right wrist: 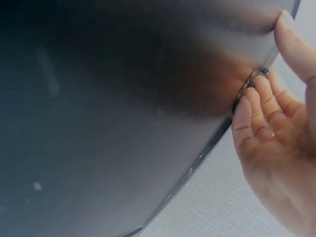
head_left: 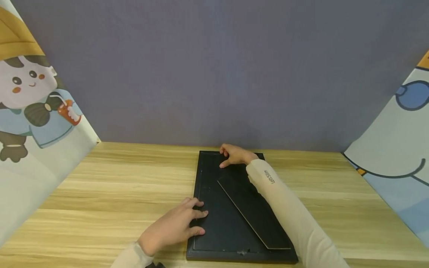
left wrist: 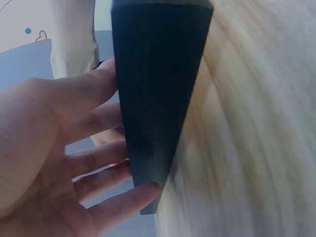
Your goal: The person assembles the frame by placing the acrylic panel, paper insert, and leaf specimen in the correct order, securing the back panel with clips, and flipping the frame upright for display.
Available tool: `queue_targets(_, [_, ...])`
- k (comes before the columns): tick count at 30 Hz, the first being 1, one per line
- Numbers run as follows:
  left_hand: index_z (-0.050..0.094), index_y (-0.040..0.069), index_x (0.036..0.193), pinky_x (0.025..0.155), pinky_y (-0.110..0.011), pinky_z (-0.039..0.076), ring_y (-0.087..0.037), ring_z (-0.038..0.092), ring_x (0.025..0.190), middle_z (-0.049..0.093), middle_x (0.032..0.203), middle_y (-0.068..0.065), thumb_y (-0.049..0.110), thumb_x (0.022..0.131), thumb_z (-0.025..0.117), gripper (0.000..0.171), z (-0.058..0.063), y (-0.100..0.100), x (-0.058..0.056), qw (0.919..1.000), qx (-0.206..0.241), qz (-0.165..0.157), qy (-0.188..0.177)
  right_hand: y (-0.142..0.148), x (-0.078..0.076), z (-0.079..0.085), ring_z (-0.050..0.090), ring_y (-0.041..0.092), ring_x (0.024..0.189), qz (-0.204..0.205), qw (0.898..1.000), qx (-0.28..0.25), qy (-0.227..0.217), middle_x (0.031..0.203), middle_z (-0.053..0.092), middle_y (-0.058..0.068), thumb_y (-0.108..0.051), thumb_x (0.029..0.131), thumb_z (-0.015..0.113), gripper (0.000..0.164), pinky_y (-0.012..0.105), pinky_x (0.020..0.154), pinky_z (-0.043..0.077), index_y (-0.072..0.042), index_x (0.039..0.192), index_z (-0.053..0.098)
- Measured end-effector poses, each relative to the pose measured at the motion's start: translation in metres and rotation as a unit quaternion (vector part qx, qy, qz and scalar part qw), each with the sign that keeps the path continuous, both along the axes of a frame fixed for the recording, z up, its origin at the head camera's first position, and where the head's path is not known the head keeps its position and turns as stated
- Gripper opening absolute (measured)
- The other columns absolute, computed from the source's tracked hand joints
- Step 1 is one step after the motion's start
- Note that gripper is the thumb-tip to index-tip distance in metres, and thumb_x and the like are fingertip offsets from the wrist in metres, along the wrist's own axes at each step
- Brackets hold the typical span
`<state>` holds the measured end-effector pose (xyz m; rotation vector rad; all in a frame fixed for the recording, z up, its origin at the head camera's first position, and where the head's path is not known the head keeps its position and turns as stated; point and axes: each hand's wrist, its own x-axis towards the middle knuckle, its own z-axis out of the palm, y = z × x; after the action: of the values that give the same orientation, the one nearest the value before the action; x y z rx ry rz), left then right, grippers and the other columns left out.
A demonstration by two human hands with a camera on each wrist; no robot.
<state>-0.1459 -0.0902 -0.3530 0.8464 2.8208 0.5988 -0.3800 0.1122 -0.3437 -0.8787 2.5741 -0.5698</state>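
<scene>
A black picture frame [head_left: 209, 238] lies back side up on the wooden table, with a long black easel stand [head_left: 254, 212] slanting across its backing. My left hand [head_left: 175, 225] rests its spread fingertips on the frame's near left edge. In the left wrist view, the little finger touches the frame's dark side [left wrist: 158, 89]. At the far edge is my right hand [head_left: 234, 154]. Its fingertips touch a small metal fitting [right wrist: 247, 84] on the rim in the right wrist view, while the thumb [right wrist: 286, 34] touches the back panel apart from them.
The wooden table [head_left: 110, 193] extends to both sides of the frame. A grey-purple partition [head_left: 214, 74] rises behind it. Cartoon-printed panels stand at the left [head_left: 37, 178] and right [head_left: 385, 141].
</scene>
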Motion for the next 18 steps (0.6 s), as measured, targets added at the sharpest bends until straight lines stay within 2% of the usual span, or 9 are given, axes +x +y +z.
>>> queue_targets(3, [0.068,0.008,0.118,0.093,-0.040,0.051,-0.025,0.053,0.116,0.056,0.127,-0.010,0.028,0.089,0.066,0.035,-0.005,-0.002,-0.007,0.9996,0.027,-0.005,0.011,0.001,0.000,-0.002,0.047,0.024,0.096,-0.005,1.000,-0.002,0.004,0.108,0.050,0.013,-0.023,0.083,0.075,0.051,0.037,0.088,0.042,-0.004,0.121,0.047])
queue_targets(9, [0.072,0.009,0.104,0.086,-0.035,0.052,-0.020,0.056,0.102,0.061,0.110,-0.003,0.019,0.090,0.066,0.019,-0.012,-0.016,-0.011,0.9942,0.085,-0.046,0.046,-0.001,0.028,0.002,0.050,0.023,0.094,-0.030,0.998,0.038,0.036,0.107,0.052,0.012,-0.027,0.084,0.074,0.052,0.038,0.088,0.044,-0.005,0.123,0.049])
queue_targets(13, [0.072,0.007,0.103,0.084,-0.034,0.052,-0.019,0.058,0.097,0.061,0.104,-0.002,0.015,0.091,0.065,0.016,-0.015,-0.021,-0.015,0.9897,0.112,-0.061,0.065,-0.001,0.048,0.007,0.052,0.023,0.096,-0.034,0.995,0.067,0.062,0.109,0.053,0.011,-0.031,0.085,0.073,0.054,0.038,0.089,0.045,-0.006,0.127,0.049])
queue_targets(18, [0.070,0.005,0.104,0.076,-0.028,0.053,-0.019,0.060,0.093,0.061,0.104,-0.004,0.013,0.091,0.064,0.016,-0.012,-0.026,-0.018,0.9864,0.141,-0.065,0.052,0.003,0.076,0.018,0.053,0.027,0.104,-0.023,0.995,0.068,0.073,0.114,0.054,0.013,-0.026,0.084,0.073,0.055,0.041,0.095,0.046,-0.004,0.129,0.049])
